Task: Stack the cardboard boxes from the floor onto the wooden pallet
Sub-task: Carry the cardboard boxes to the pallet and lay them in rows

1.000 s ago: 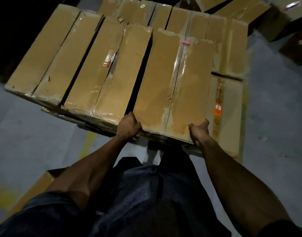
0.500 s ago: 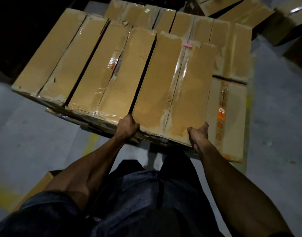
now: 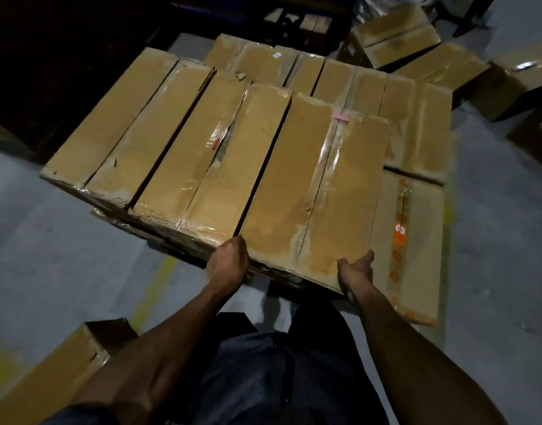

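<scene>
Long brown taped cardboard box [image 3: 309, 191] resting on stack top, rightmost of upper row, long axis running away from body; left hand [image 3: 228, 265] gripping near left corner, right hand [image 3: 357, 269] cupping near right corner, both equally near, wooden pallet hidden beneath stack.

Fingers of the left hand [image 3: 228, 265] curl under the near edge of the box [image 3: 312, 191], out of sight. The right hand [image 3: 357, 269] hides its fingers beneath that edge too, only the thumb showing. The pallet can't be made out, buried under the stack. Behind the left hand, a box [image 3: 46, 384] runs off the frame's lower left corner. Far beyond the right hand, boxes [image 3: 527, 84] are cut by the right edge. Beyond the stack, all darkness, shapes unreadable. The orange label [image 3: 400, 231] beside the right hand: print too small.
</scene>
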`<state>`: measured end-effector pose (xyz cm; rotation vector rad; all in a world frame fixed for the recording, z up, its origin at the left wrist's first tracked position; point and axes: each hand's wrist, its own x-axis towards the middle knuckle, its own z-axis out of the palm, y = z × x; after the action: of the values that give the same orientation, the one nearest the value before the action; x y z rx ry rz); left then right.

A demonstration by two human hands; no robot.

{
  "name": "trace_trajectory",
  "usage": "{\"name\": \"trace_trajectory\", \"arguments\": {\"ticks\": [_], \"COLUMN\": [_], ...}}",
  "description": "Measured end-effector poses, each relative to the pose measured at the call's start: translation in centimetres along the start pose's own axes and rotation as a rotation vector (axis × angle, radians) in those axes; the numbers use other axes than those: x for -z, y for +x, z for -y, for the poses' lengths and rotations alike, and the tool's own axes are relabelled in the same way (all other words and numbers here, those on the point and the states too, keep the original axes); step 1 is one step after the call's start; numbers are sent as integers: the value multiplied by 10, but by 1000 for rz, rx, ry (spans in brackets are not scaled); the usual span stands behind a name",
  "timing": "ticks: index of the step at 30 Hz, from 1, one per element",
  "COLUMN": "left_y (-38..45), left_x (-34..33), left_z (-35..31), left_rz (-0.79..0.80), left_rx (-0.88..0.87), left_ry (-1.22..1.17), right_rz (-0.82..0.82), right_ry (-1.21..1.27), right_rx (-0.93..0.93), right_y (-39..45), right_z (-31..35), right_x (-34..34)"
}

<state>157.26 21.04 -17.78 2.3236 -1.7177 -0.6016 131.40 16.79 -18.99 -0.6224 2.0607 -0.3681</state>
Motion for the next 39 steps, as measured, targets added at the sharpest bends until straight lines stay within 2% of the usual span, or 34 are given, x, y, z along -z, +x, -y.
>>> {"name": "trace_trajectory", "arguments": {"ticks": [4,7,11,13,20,34,39], "left_y": [5,13,18,18,20,19,25], "left_x": [-2,-2,7,10,14,19,20], "left_z": [5,9,14,16,20,15,16], "left_rz": [-26,-64,292,373,338,349,397], "left_rx": [-118,-128,-118,-123,-166,-230,-213], "left_ry": [109,138,272,328,467,574,546], "right_rz": [-3,-15,-2,-13,-11,-8,-116], "right_ry": [8,34,29,-13,-117,-187,-435], "right_rx": [-4,11,35,42,27,72,153], "right_y": [-3,-4,-5,-2,4,6,-16], "right_z": [0,-2,-8,-13,-16,-15,-5], "right_x": [0,0,-2,-4,-3,-2,-8]}}
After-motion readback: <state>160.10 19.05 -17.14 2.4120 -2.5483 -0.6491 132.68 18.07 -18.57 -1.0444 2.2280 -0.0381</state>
